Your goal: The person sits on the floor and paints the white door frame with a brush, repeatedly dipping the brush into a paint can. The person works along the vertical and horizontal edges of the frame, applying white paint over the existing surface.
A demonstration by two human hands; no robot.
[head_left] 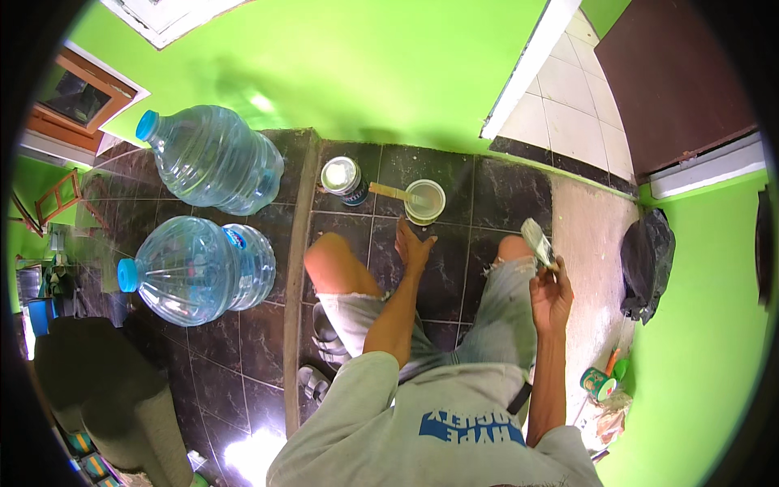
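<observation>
My right hand point(552, 296) is raised beside my right knee, its fingers closed round the handle of a paintbrush point(539, 242). The brush points up, and its bristles look coated with whitish paint. Over the dark tiles between my knees, my left hand point(412, 246) has thumb and fingers apart, holding nothing. It is close to the near side of a small round white tub point(438, 195); whether it touches the tub I cannot tell. Across the tub's left rim lies a flat wooden handle point(389, 191), its other end inside the tub. Left of it stands a paint can point(349, 189) with a white top.
Two large clear water bottles point(215, 158) with blue caps lie on the tiles at left, past a raised floor edge point(299, 243). A green wall point(324, 73) rises ahead. At right are a black plastic bag point(647, 264) and a green can point(598, 383). Grey sandals point(312, 383) lie lower left.
</observation>
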